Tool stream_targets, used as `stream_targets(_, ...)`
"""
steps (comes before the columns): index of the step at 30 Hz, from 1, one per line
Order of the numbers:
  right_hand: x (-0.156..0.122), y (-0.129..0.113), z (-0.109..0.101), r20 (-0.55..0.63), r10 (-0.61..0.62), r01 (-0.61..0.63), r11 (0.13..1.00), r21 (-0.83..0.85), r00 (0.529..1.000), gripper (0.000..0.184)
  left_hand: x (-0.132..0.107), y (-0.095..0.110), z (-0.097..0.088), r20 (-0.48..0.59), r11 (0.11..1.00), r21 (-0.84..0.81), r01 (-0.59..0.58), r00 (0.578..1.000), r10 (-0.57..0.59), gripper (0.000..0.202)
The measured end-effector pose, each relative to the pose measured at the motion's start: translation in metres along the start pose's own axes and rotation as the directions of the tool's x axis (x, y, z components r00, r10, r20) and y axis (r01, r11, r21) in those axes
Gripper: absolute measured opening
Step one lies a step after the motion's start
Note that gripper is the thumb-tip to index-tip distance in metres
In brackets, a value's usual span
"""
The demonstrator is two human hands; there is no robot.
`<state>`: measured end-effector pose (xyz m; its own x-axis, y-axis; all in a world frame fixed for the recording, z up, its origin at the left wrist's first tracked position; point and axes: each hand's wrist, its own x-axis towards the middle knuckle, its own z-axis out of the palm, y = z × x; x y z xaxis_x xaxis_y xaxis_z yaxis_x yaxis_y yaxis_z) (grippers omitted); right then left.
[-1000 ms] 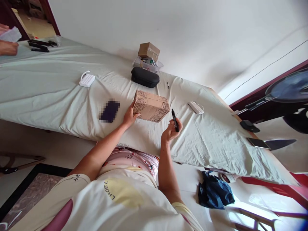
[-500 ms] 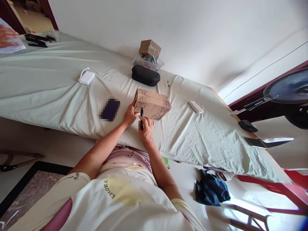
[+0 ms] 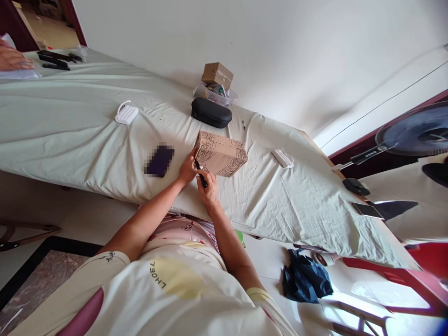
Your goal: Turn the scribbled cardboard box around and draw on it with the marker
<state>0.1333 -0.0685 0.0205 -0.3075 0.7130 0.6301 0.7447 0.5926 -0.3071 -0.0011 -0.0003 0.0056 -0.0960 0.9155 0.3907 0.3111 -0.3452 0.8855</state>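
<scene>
A brown cardboard box (image 3: 224,153) with dark swirling lines drawn on its sides rests on the cloth in front of me. My left hand (image 3: 188,169) grips its left end, the fingertips partly hidden by the box. In my right hand (image 3: 209,189) is a black marker (image 3: 203,181), tilted so that its upper end meets the box's lower left corner, close to my left thumb. Whether the tip touches the cardboard I cannot tell.
Behind the box lie a black case (image 3: 211,112) and a plastic tray (image 3: 224,97) with a small carton (image 3: 217,74). A blurred dark item (image 3: 160,161) and white devices (image 3: 127,114) lie around. Another person's hand (image 3: 14,60) rests at the far left; a fan (image 3: 416,130) stands right.
The marker has shifted left and down and now leans toward the box's left corner. My right hand moved slightly left with it; my left hand stays on the box.
</scene>
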Motion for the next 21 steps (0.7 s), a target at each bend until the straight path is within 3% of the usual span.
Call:
stream_targets(5, -0.004, 0.008, -0.006, -0.164, 0.090, -0.077, 0.993, 0.088, 0.982, 0.032, 0.001, -0.003, 0.001, 0.007, 1.000, 0.021, 0.022, 1.000, -0.022, 0.085)
stream_targets(8, -0.007, 0.014, -0.017, -0.337, 0.123, -0.079, 0.987, 0.141, 0.933, 0.032, 0.001, -0.004, 0.001, 0.013, 0.999, 0.023, 0.033, 0.999, -0.033, 0.088)
stream_targets(12, 0.004, 0.038, -0.041, -0.559, 0.162, -0.110, 0.986, 0.125, 0.813, 0.035, 0.001, -0.007, 0.002, 0.022, 1.000, 0.024, 0.009, 1.000, -0.009, 0.086)
stream_targets(16, 0.027, 0.090, -0.071, -0.713, 0.306, -0.278, 0.947, 0.160, 0.631, 0.044, 0.001, -0.010, 0.004, 0.004, 0.999, 0.050, -0.018, 1.000, 0.018, 0.086)
stream_targets(18, 0.032, 0.116, -0.079, -0.661, 0.405, -0.403, 0.900, 0.166, 0.632, 0.046, 0.000, -0.010, 0.005, -0.014, 0.997, 0.082, 0.007, 1.000, -0.006, 0.082)
stream_targets(21, 0.026, 0.137, -0.078, -0.399, 0.585, -0.617, 0.785, 0.060, 0.706, 0.043, 0.000, -0.009, 0.006, -0.032, 0.989, 0.139, 0.057, 0.998, -0.053, 0.075)
